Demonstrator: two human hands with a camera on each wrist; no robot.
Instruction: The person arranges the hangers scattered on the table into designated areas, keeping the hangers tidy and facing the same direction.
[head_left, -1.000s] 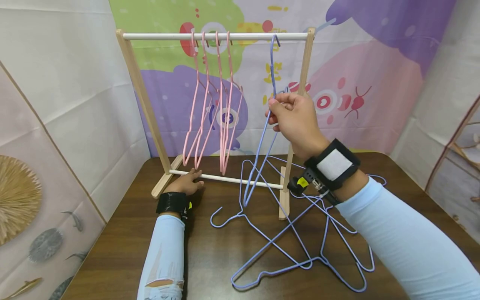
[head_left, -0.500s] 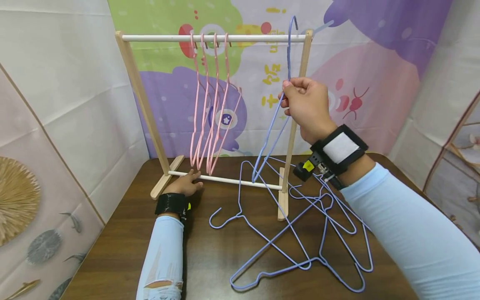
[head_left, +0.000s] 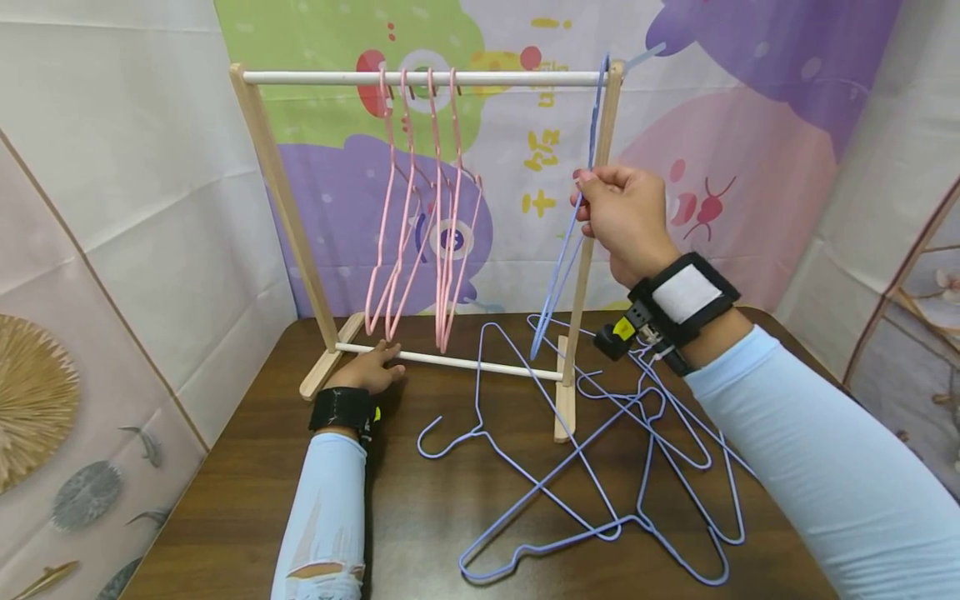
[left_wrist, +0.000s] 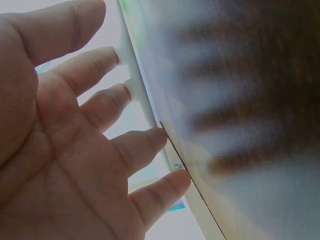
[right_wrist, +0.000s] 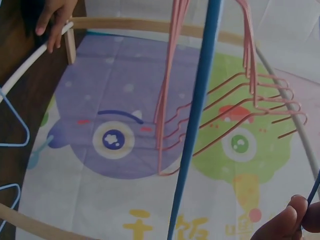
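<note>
My right hand (head_left: 630, 218) pinches a blue wire hanger (head_left: 594, 125) just below its neck. The hook reaches the top rail (head_left: 525, 79) beside the right post; whether it rests on the rail is hard to tell. In the right wrist view the held hanger (right_wrist: 195, 120) crosses the middle, blurred and close. My left hand (head_left: 369, 369) touches the lower bar (head_left: 450, 361) at its left end, and its fingers (left_wrist: 150, 142) are spread in the left wrist view. Several pink hangers (head_left: 457, 125) hang on the left half of the top rail.
Several blue hangers (head_left: 581, 532) lie crossed over one another on the brown table (head_left: 420, 533), right of centre. The rack's wooden right post (head_left: 608, 125) stands beside the held hanger, the left post (head_left: 282, 200) behind the left hand. A cartoon cloth hangs behind.
My right hand has carried the blue hanger rightward, its hook rising above the rail and then coming down to it by the right post. The pink hangers have swung. The left hand stays put.
</note>
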